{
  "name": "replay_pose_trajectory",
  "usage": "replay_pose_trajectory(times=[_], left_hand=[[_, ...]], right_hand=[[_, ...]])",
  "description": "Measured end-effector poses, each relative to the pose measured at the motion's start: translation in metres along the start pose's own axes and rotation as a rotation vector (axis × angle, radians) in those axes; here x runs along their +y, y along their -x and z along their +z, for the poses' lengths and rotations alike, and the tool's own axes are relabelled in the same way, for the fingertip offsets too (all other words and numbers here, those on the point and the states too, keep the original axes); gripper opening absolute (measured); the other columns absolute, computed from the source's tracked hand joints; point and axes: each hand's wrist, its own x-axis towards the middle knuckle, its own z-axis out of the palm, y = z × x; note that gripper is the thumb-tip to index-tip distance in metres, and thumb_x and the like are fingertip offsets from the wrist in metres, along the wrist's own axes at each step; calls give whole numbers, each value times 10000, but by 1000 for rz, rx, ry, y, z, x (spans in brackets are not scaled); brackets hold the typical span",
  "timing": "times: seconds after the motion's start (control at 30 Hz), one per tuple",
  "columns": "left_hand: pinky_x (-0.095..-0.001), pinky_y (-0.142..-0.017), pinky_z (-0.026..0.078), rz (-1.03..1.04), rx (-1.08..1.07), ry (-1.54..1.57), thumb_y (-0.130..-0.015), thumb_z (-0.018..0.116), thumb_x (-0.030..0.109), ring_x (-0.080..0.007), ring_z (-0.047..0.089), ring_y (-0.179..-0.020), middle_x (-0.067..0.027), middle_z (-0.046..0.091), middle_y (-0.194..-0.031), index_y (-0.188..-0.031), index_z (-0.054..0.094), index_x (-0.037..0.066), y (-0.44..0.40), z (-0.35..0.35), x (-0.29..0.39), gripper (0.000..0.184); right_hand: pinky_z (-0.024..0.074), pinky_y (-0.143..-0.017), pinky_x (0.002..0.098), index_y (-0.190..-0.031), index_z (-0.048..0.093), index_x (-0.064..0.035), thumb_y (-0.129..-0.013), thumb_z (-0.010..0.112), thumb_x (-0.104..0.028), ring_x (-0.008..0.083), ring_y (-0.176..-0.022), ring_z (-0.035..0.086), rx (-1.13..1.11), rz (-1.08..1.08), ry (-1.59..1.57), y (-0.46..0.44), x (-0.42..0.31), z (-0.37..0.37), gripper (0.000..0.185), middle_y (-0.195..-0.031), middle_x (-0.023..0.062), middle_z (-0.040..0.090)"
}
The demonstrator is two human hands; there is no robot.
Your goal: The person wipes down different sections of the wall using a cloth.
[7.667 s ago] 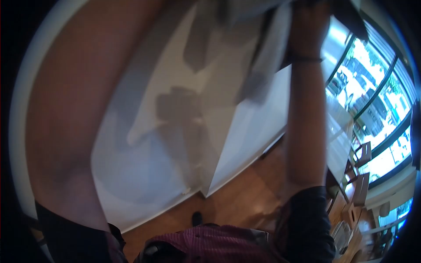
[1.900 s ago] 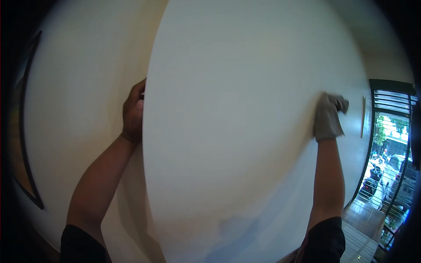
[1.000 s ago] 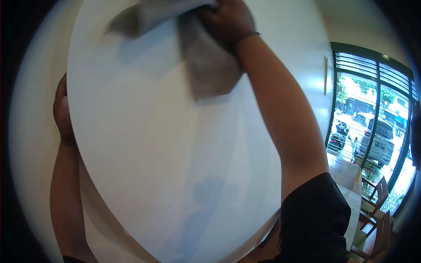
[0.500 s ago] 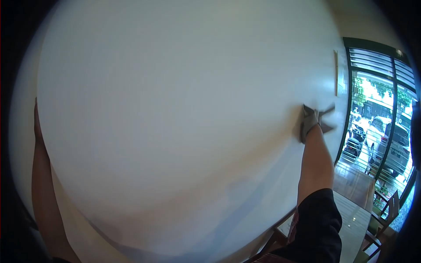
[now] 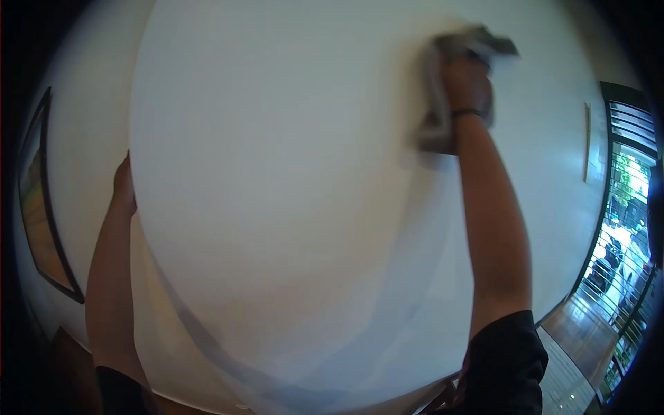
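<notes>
My right hand [image 5: 467, 79] is raised at the upper right, closed on a grey cloth [image 5: 437, 128] that it presses to a broad white surface [image 5: 277, 159]. Loose folds of the cloth stick out above and below the hand, blurred by motion. A dark band circles that wrist. At the left edge of the white surface rests my left hand [image 5: 124, 185], seen side-on with its fingers stretched upward along the edge. Part of those fingers is hidden.
A dark-framed picture [image 5: 52, 207] hangs on the wall at far left. On the right are a narrow upright strip [image 5: 587, 142] and a green-framed window [image 5: 626, 207] onto a street. Tables [image 5: 581, 328] stand below it. Arm shadows fall across the white surface.
My right hand has swept the cloth upward and somewhat left over the white surface. The view has swung left, bringing the framed picture into sight. My left hand stays at the edge.
</notes>
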Motion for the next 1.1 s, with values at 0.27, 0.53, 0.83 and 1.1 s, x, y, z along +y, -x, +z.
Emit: replay_pose_trajectory(times=[0.27, 0.53, 0.83, 1.1], left_hand=[[-244, -821, 454, 569, 118, -86, -1081, 542, 378, -69, 522, -861, 35, 587, -935, -1167, 640, 15, 23, -7, 8, 386], [-323, -977, 462, 1104, 67, -124, -1058, 557, 136, -170, 608, -1063, -58, 666, -1117, -1134, 631, 17, 57, 31, 60, 159], [-474, -1091, 388, 1352, 355, -828, -996, 596, 213, -352, 528, -1359, -112, 617, -1399, -1246, 631, 60, 57, 79, 70, 296], [-483, -1131, 378, 1279, 367, -903, -989, 599, 244, -355, 511, -1377, -132, 574, -1464, -1332, 602, 56, 59, 79, 71, 391]], right_hand=[[323, -1127, 544, -1374, 570, -20, -896, 572, -473, 325, -1411, 428, 144, -620, -584, 145, -287, -146, 658, -1471, 162, 526], [380, -1140, 502, -1117, 760, -211, -654, 780, -251, 301, -1336, 522, 56, -1071, -987, 166, -251, -144, 465, -1360, 90, 622], [490, -1048, 487, -1240, 685, -53, -948, 632, -365, 389, -1186, 621, 376, -112, -46, 57, 109, 58, 430, -1239, 186, 690], [531, -959, 411, -1277, 650, -40, -1009, 582, -321, 335, -1098, 669, -267, 563, -11, 148, 376, 102, 395, -1178, 167, 707]])
